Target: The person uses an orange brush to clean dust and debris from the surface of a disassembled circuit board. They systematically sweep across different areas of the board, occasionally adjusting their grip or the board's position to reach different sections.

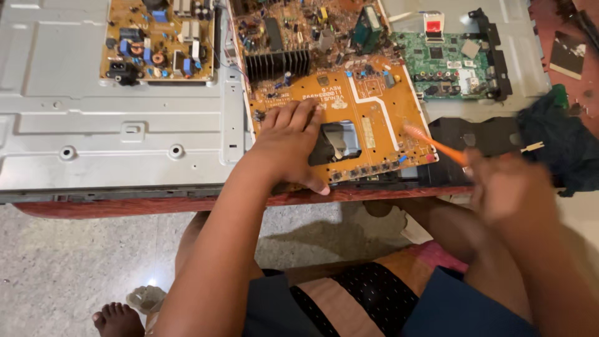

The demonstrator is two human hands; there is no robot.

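My left hand [288, 145] lies flat, palm down, on a large orange circuit board [368, 112], pressing it near a rectangular cut-out. My right hand [508, 187], blurred by motion, grips an orange toothbrush [430, 142] by the handle. The brush head touches the board's right edge. The board rests at the front of the table, partly over a black plastic part [480, 134].
A grey metal back panel [112, 118] with a small yellow power board [159, 40] lies left. A green circuit board [449, 62] sits at the back right, a black finned heatsink [277, 62] behind the orange board, dark cloth [558, 146] far right. Below are the table's red edge [156, 205] and a speckled floor.
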